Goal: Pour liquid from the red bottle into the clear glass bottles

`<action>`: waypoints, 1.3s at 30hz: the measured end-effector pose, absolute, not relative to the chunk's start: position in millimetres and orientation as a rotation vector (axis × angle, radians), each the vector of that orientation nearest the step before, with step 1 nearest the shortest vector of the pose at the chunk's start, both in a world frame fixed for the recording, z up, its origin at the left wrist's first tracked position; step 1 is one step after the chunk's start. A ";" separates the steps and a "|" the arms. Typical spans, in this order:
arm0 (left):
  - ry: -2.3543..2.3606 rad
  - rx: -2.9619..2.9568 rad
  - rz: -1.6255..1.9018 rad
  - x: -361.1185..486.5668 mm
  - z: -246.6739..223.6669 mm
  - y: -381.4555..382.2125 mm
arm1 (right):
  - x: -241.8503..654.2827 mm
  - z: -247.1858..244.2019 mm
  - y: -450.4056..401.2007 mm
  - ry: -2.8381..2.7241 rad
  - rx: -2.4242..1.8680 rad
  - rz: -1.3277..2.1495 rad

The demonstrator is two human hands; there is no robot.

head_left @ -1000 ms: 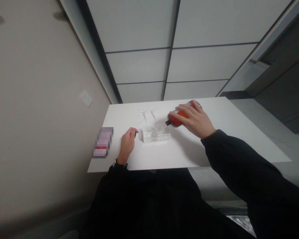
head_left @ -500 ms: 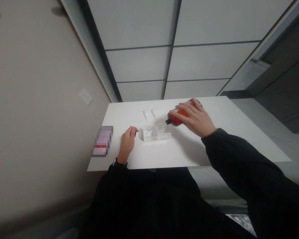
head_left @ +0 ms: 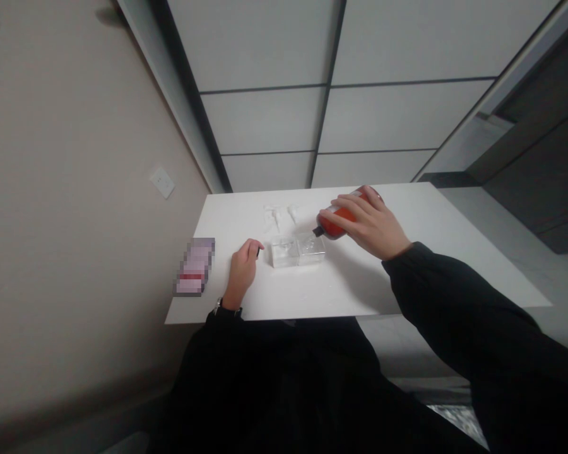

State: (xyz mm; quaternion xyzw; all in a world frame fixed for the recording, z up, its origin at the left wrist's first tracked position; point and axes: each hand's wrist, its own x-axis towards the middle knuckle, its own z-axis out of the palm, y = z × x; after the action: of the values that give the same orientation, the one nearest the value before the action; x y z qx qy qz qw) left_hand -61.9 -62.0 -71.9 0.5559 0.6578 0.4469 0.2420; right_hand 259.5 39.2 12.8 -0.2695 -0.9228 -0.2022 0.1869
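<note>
The right hand's [head_left: 372,227] grip is wrapped around the red bottle [head_left: 331,228], tilted mouth-down by the far right corner of the clear box [head_left: 284,259], near the middle of the desk [head_left: 274,296]; I cannot tell whether they touch. A slow, steady tilt with the mouth inside the rim should work best. The left hand's [head_left: 243,261] grip is narrow, pinching a small dark thing [head_left: 258,253]. Room looks wider toward the desk's right edge than the left, where a pink item [head_left: 196,261] lies.
</note>
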 end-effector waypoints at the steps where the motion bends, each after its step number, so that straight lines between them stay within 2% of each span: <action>1: 1.797 1.521 1.222 -61.9 -71.7 -62.1 | 259.4 13.0 39.2 -2.605 -0.759 -0.567; 39: 1.766 1.550 1.239 -63.2 -74.0 -61.9 | 244.1 27.2 41.6 -2.702 -0.599 -0.700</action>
State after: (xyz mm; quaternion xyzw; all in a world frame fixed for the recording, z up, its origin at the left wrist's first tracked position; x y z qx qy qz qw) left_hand -63.2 -61.9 -74.0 0.5664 0.6453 0.4528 0.2403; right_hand 244.1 41.6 27.2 -0.2076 -0.9368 -0.2428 0.1428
